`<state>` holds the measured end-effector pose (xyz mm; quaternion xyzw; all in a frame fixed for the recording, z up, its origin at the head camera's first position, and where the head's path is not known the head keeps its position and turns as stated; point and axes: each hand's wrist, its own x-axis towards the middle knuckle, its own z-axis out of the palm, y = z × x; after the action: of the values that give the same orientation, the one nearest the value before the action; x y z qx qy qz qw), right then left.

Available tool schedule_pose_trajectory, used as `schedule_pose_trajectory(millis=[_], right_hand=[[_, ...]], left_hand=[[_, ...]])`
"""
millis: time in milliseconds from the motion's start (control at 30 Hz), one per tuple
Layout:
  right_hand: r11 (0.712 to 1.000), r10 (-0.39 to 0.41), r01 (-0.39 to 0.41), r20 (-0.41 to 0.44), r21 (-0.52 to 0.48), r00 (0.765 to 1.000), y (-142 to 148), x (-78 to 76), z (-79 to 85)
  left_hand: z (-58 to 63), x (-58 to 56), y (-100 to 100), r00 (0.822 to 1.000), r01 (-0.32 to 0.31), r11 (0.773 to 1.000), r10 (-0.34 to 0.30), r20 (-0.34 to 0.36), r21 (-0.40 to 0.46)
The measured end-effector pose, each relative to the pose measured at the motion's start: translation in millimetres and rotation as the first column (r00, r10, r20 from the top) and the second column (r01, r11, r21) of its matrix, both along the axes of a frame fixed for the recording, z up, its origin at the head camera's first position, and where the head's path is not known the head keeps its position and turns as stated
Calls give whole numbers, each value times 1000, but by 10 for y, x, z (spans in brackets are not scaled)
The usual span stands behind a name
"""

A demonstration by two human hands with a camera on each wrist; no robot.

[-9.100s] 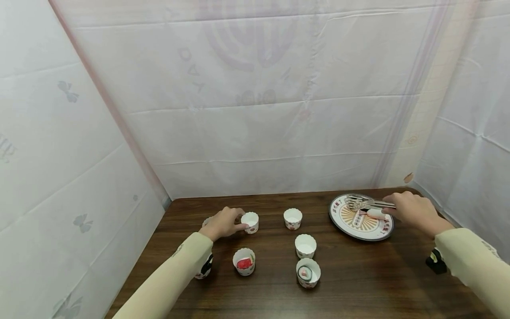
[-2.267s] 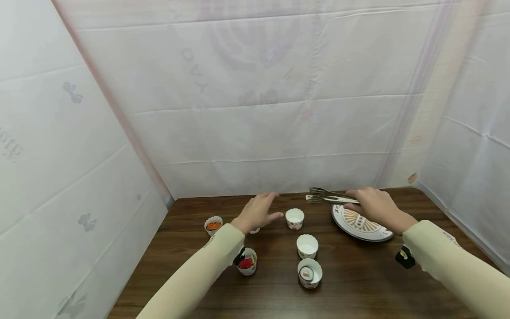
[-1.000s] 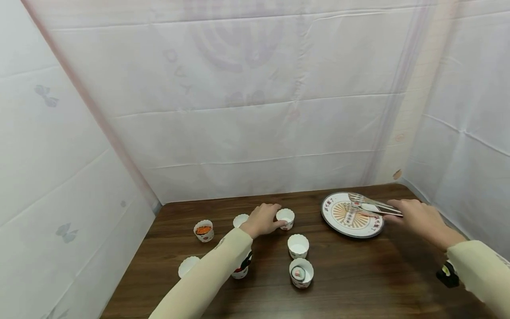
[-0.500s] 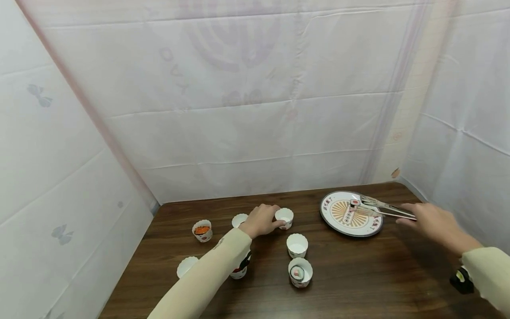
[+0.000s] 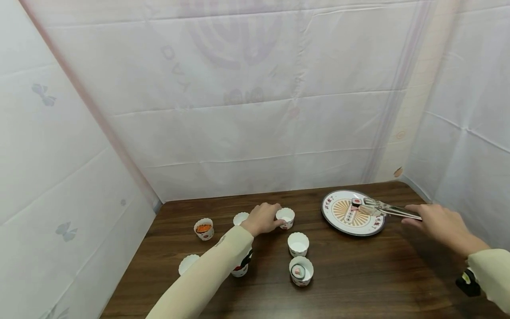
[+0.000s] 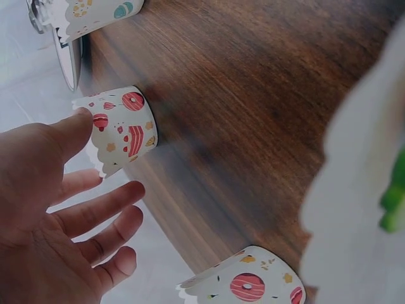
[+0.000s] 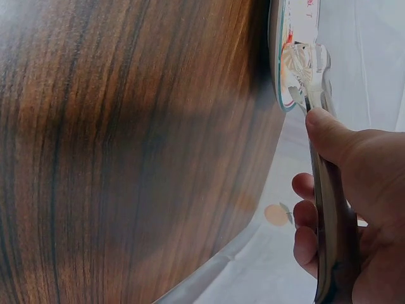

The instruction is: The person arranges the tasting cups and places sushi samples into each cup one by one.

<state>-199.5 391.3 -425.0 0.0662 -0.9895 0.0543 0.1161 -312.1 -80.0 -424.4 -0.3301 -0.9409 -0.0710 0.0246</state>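
Note:
In the head view my left hand [image 5: 260,220] holds the rim of a white paper baking cup [image 5: 286,218] at the back of the table. The left wrist view shows the thumb on the cup's [image 6: 125,126] printed side at the rim, the other fingers spread. My right hand [image 5: 442,225] grips metal food tongs [image 5: 398,212], fingers wrapped round the handle [image 7: 334,228] in the right wrist view. The tongs' slotted ends are low over a round plate [image 5: 329,217]. A small sushi roll piece [image 5: 356,202], dark-edged with a red centre, is right at their tips.
A cup [image 5: 297,245] stands in front of the held one, and before that a cup [image 5: 306,280] with a sushi roll [image 5: 297,271]. To the left are a cup with orange topping [image 5: 203,228] and more cups, partly behind the left arm. White cloth [image 5: 239,133] surrounds the wooden table.
My left hand has moved right from one back cup to another. The tongs swung left off the plate, then returned to it; over the last second my right hand has drawn slightly right.

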Motion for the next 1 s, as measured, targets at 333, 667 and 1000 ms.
schedule_pose_trajectory(millis=[333,667,1000], right_hand=[[1000,1,-1,-11,-5,1000,21,18,15],[1000,-3,3,-13,-7,1000,25,10,17],[1000,5,-6,-30,-11,1000,39,3,-1]], left_hand=[[90,35,36,1000,-31,997,32,2,-68],[67,14,62,998,-58,994,60,9,-97],[70,-1,77,998,-64,994,65,6,-92]])
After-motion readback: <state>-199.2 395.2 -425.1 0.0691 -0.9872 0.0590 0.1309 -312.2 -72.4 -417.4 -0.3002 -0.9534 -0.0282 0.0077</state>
